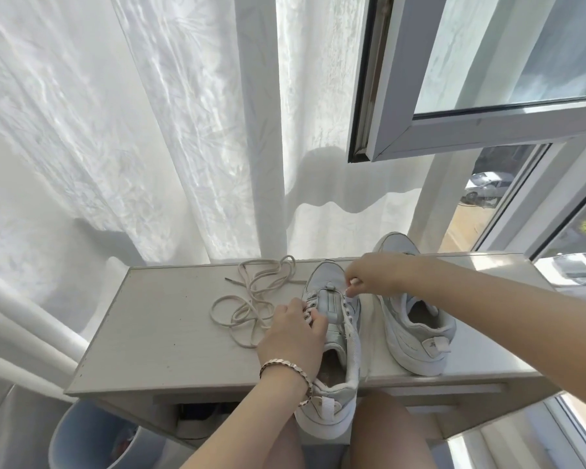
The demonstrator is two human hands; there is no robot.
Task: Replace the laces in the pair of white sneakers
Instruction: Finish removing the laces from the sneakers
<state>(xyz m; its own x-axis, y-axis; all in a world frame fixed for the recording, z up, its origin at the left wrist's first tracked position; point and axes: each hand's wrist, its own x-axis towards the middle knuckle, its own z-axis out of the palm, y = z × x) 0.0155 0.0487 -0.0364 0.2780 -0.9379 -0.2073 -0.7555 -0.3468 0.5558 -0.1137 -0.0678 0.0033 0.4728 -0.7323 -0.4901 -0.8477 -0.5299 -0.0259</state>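
Note:
A white sneaker [332,299] lies toe-away on the pale table [156,333], its heel over the front edge. My left hand [291,336], a bracelet at its wrist, grips the sneaker's left eyelet side, fingers curled over it. My right hand [372,275] pinches a white lace [352,333] at the right-hand eyelets near the toe; the lace runs down the shoe's right side. The second white sneaker [416,326] stands to the right, without laces as far as I can see. A loose beige lace [254,299] lies tangled on the table left of the shoes.
White curtains [149,130] hang behind the table. An open window sash [487,130] juts out above on the right. A pale blue bin [82,434] stands on the floor at lower left. My knees [386,431] sit under the table's front edge.

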